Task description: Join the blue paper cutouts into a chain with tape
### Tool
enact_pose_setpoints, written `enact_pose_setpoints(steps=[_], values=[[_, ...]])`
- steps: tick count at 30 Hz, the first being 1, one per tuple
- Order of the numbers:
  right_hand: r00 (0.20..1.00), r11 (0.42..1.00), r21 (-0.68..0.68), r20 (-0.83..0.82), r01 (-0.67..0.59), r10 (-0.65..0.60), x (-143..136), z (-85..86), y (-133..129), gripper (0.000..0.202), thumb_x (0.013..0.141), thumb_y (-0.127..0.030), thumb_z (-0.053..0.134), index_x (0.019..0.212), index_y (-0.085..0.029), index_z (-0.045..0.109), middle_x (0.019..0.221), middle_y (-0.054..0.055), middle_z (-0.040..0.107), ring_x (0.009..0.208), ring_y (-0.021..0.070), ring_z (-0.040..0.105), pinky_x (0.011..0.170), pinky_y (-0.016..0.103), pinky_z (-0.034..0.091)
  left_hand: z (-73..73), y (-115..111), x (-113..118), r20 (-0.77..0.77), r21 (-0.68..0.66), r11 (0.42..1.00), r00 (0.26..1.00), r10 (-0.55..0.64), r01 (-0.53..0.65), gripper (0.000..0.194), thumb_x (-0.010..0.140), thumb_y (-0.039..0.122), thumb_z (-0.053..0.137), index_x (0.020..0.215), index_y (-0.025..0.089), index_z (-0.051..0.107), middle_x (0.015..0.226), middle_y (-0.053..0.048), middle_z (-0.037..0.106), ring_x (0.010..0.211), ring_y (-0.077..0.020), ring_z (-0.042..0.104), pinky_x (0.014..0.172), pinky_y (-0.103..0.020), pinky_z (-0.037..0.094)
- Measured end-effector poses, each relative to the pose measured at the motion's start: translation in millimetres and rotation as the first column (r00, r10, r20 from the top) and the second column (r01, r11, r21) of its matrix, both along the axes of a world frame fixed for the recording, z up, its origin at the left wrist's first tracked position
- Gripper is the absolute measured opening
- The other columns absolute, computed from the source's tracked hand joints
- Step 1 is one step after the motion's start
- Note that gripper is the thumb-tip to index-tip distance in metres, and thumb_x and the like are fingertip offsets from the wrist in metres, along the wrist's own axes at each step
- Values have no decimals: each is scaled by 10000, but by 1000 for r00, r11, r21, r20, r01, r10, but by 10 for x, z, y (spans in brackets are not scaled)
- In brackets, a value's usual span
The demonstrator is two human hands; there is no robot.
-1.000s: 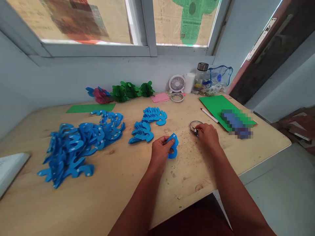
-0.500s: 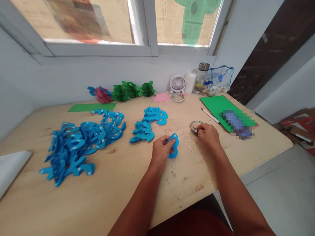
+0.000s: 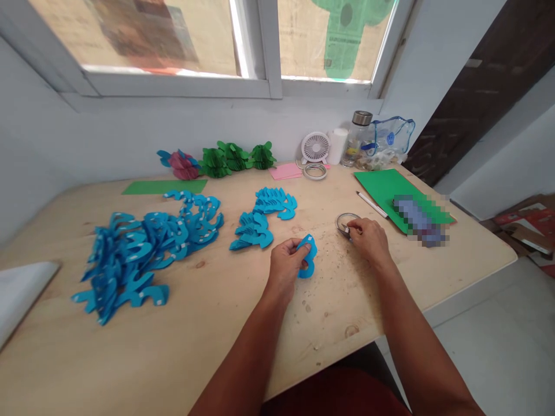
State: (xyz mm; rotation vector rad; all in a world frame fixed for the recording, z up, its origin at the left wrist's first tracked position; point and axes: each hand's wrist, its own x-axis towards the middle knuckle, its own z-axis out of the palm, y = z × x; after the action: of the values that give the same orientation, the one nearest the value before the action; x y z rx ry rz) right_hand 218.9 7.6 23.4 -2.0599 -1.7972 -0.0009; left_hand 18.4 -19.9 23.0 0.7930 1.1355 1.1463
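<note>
My left hand (image 3: pixel 288 264) is closed, pinching a blue paper cutout (image 3: pixel 309 261) with scalloped edges and a small white patch near its top. To its right, my right hand (image 3: pixel 368 238) is closed at the near edge of a roll of tape (image 3: pixel 346 218) on the table. A small white bit shows at those fingertips, too small to make out. Beyond my left hand sit two fanned stacks of blue cutouts, one nearer (image 3: pixel 252 231) and one farther (image 3: pixel 277 202). A large heap of blue cutouts (image 3: pixel 143 245), many with white patches, spreads over the left side.
Green paper flowers (image 3: pixel 234 157) and a pink one (image 3: pixel 184 166) stand along the wall. Farther right are a small fan (image 3: pixel 315 147), another tape roll (image 3: pixel 314 171) and a glass bottle (image 3: pixel 356 138). A pen (image 3: pixel 372 204) lies beside a green sheet (image 3: pixel 377 182) with a blurred object.
The whole view has shifted slightly. Both hands keep nearly the same places; the white bit at my right fingertips shows a little more clearly.
</note>
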Motion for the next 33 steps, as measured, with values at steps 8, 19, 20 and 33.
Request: enact_pose_setpoints(steps=[8,19,20,33], values=[[999,999,-38,-40,25,-27,-13,38,-8,141,733,-232,520,761,-225,658,812,43,674,762,207,567,622,300,347,21,-5,-10,-20,-4,1000,1000,-3,3,235,562,318,709,669,127,626,550,10,562,409,-61,430,404,-199,324],[998,994,-101,-47,35,-40,-79,30,12,102,793,-217,474,733,-197,554,815,52,635,761,188,546,586,268,298,48,-10,-2,-30,7,1000,999,-14,14,215,587,316,692,661,130,614,540,17,563,403,-56,432,410,-193,320],[998,993,-111,-45,39,-44,-84,24,15,107,801,-222,466,741,-197,552,812,56,634,752,190,546,575,268,290,49,-11,-1,-29,11,1000,999,-13,13,214,588,315,691,664,130,614,541,17,563,403,-57,433,410,-195,321],[813,995,96,-578,-18,70,-107,43,7,167,761,-342,515,706,-185,531,664,17,566,621,156,493,591,269,342,41,-21,-3,25,-5,1000,1000,10,-10,200,603,301,677,680,124,623,614,-37,631,443,-74,471,420,-199,320]])
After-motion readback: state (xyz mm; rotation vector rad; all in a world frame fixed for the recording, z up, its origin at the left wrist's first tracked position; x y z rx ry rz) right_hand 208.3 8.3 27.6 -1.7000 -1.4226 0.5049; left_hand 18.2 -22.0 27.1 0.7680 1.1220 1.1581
